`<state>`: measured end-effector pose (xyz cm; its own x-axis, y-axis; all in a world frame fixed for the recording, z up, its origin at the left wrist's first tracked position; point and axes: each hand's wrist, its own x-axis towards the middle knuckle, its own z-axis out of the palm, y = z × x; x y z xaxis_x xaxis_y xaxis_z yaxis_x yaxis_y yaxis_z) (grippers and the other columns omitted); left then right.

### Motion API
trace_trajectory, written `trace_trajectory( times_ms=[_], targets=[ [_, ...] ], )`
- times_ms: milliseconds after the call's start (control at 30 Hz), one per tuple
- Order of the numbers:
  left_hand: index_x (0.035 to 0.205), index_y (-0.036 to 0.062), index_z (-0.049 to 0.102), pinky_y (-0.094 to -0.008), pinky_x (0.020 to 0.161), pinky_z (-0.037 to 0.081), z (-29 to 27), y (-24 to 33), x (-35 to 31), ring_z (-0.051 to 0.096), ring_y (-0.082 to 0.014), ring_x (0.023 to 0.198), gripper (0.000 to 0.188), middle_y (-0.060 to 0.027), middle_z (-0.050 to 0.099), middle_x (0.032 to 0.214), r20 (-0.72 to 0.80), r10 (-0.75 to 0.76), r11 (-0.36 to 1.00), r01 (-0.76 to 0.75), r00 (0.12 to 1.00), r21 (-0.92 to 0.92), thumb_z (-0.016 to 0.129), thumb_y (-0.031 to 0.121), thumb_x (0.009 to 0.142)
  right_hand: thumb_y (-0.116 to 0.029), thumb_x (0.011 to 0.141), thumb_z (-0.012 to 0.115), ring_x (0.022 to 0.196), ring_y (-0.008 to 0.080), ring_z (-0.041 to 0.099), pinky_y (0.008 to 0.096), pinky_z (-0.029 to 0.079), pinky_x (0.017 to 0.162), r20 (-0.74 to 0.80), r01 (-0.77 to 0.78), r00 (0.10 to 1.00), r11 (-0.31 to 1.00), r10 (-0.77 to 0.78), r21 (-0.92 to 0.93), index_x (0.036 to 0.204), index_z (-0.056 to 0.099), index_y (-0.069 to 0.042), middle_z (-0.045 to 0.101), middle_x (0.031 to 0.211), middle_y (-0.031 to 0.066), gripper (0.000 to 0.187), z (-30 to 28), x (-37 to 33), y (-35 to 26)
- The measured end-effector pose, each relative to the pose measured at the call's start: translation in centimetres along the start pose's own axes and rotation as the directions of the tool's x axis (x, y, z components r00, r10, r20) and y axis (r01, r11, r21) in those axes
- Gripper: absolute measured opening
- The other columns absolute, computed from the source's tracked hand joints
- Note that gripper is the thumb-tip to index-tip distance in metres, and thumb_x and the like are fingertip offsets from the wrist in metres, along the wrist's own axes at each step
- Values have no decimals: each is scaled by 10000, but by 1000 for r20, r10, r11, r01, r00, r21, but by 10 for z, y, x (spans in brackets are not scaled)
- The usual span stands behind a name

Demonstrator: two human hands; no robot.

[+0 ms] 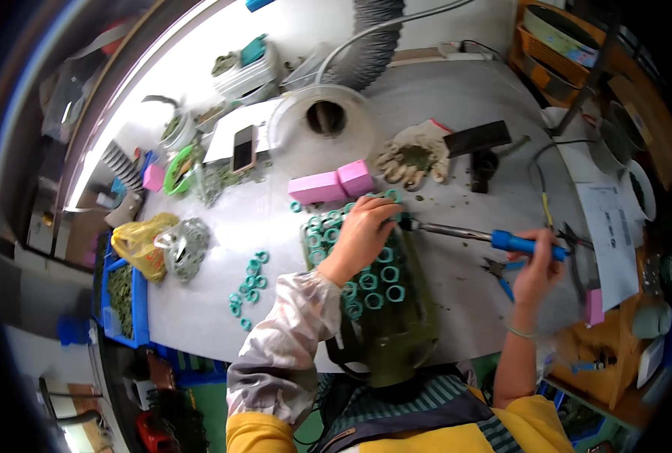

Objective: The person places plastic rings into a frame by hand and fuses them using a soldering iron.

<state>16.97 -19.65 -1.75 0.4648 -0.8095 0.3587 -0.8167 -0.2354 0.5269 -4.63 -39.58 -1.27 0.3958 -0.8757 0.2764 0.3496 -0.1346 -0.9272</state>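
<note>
My right hand (538, 264) grips the blue handle of a soldering iron (464, 232), whose metal shaft points left. The iron's tip is close to the fingertips of my left hand (362, 232). Those left fingers are bent and pressed together over the far end of a dark green holder (396, 343); what they pinch is hidden. Several teal rings (373, 300) stand in rows on the holder, some covered by my left hand. Left of it, a loose group of teal rings (252, 281) lies on the table.
Behind the holder are pink blocks (317, 187), a clear funnel hood (287, 124) and a stained glove (415, 157). A phone (243, 148) lies farther left. Pliers (499, 278) rest below the iron. Plastic bags (144, 243) and a blue tray (141, 306) are at the left.
</note>
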Motion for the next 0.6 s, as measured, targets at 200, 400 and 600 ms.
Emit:
trace_trajectory(
  times_ms=[200, 400, 600],
  targets=[
    [1087, 40, 665, -369, 852, 503, -12, -3, 0, 605, -286, 1014, 250, -134, 664, 1063, -140, -32, 996, 20, 990, -87, 687, 55, 838, -253, 959, 569, 506, 152, 546, 247, 442, 453, -151, -33, 988, 998, 40, 45, 785, 617, 10, 641, 744, 91, 319, -24, 5, -15],
    [1025, 111, 629, -433, 857, 437, -120, -103, -107, 547, -345, 999, 343, -120, 622, 986, -145, -423, 714, 427, 895, 554, 569, -46, 725, -249, 956, 566, 516, 140, 536, 231, 422, 421, -104, -2, 995, 998, 8, 56, 778, 612, 8, 628, 764, 89, 316, -29, 3, -19],
    [1002, 143, 653, -429, 842, 431, -117, -110, -151, 569, -299, 961, 301, -69, 624, 941, -88, -423, 663, 375, 902, 649, 661, 51, 716, -250, 969, 548, 512, 134, 527, 231, 428, 432, -67, 21, 998, 1000, -19, 22, 792, 610, 7, 628, 761, 91, 318, -31, 1, -24]
  ],
)
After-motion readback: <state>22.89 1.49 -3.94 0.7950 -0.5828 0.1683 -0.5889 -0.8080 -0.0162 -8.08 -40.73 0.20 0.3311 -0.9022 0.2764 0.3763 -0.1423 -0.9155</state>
